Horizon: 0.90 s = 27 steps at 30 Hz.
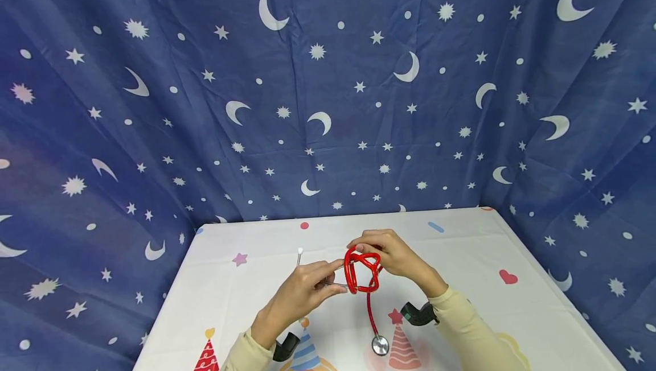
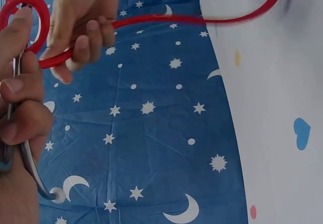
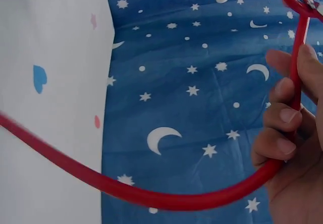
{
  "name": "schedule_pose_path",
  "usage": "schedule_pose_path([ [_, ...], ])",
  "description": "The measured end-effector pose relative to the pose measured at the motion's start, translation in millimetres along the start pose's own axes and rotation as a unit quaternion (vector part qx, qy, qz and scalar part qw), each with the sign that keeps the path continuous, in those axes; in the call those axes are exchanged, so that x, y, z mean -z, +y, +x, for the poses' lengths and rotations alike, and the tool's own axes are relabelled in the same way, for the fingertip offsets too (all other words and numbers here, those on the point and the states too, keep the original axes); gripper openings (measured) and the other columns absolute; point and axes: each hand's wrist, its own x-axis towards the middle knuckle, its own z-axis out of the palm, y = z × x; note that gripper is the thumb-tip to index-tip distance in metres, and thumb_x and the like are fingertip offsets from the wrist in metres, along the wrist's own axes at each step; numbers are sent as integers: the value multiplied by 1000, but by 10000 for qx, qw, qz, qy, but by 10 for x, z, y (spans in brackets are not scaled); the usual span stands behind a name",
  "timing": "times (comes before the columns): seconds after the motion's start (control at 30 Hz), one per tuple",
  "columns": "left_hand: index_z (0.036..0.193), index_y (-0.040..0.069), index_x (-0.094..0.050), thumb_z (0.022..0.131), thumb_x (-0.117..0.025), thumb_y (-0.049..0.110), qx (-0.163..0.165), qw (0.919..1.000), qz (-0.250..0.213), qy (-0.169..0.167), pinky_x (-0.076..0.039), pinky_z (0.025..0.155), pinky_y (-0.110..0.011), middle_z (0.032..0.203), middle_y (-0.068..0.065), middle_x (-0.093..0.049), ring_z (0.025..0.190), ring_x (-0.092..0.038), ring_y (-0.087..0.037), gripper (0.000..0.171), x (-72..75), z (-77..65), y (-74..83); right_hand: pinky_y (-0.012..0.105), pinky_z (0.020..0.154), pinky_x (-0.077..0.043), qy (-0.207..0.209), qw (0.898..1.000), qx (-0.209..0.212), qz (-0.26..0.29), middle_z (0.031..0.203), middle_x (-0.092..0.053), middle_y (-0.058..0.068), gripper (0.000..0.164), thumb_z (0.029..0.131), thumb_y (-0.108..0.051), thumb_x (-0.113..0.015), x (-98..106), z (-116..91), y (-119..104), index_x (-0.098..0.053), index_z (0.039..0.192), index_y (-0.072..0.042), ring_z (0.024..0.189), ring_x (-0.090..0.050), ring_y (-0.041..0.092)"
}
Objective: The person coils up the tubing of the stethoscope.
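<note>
A stethoscope with red tubing is held up over the table between both hands. My left hand grips its metal ear tubes; a white eartip pokes out beyond that hand. The red tube is looped in several coils at the left fingertips. My right hand has its fingers curled round the tubing, as the right wrist view shows with the red tube running through the fist. From there the free length hangs down, with the round silver chestpiece at its lower end.
A white table covering printed with party hats, hearts and stars lies beneath the hands. Behind and at both sides hangs a dark blue curtain with moons and stars. Black wrist cameras sit at both wrists.
</note>
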Motion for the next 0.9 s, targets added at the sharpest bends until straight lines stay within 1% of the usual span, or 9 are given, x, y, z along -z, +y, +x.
schedule_pose_path([
  [0.1,126,8,-65,85,-75,22,43,10000,-18,84,-38,58,-4,75,6,-56,64,-42,4,45,2,15,-8,21,62,-50,295,9994,-184,-84,82,-69,-1,18,92,-3,-64,-48,-40,31,-73,106,-9,69,-55,8],
  [0.2,127,8,-63,86,-74,22,153,9998,26,96,-38,57,-5,76,6,-56,64,-42,4,44,-3,5,-27,22,65,-52,413,9983,-394,-150,86,-71,-1,23,92,1,-63,-85,-82,34,-73,109,-12,69,-55,6],
  [0.27,127,6,-63,87,-74,20,306,9994,22,125,-39,56,-6,76,7,-57,64,-42,4,43,-7,-8,-34,20,62,-50,469,9973,-534,-196,85,-70,-3,26,92,3,-61,-106,-110,29,-73,109,-13,67,-50,2],
  [0.4,127,4,-63,87,-74,19,642,9974,70,315,-42,55,-8,77,6,-57,64,-43,4,44,-31,-28,-43,18,50,-41,623,9952,-670,-353,73,-60,-4,21,92,3,-61,-159,-158,22,-73,97,-12,58,-39,-2],
  [0.5,125,3,-64,86,-75,19,834,9949,156,552,-42,54,-9,75,6,-57,63,-42,4,44,-59,-39,-61,17,50,-40,665,9943,-667,-501,71,-56,-3,13,93,-1,-63,-205,-180,26,-70,89,-12,59,-38,-2],
  [0.6,122,0,-64,85,-75,19,971,9915,311,805,-40,53,-8,74,6,-56,62,-42,4,43,-85,-48,-101,17,53,-41,685,9931,-693,-658,75,-60,-6,9,92,-6,-66,-240,-202,24,-72,97,-10,61,-41,-2],
  [0.73,120,-2,-65,84,-77,17,1088,9869,458,1098,-38,52,-8,73,6,-56,60,-42,4,43,-109,-60,-179,21,62,-36,744,9894,-883,-880,76,-60,-13,21,93,-12,-66,-261,-236,7,-72,113,-8,61,-43,-3],
  [0.8,119,-2,-66,83,-78,16,1130,9847,530,1216,-37,51,-8,72,6,-56,59,-41,4,42,-113,-67,-208,21,64,-37,749,9884,-966,-899,77,-61,-14,23,94,-16,-65,-271,-253,4,-72,116,-9,62,-44,-3],
  [0.9,119,-2,-66,82,-79,16,1260,9805,636,1371,-36,49,-9,70,7,-56,58,-40,4,44,-113,-77,-228,18,60,-41,701,9889,-1048,-781,80,-63,-12,23,95,-19,-64,-291,-270,-9,-72,114,-9,62,-45,-2],
])
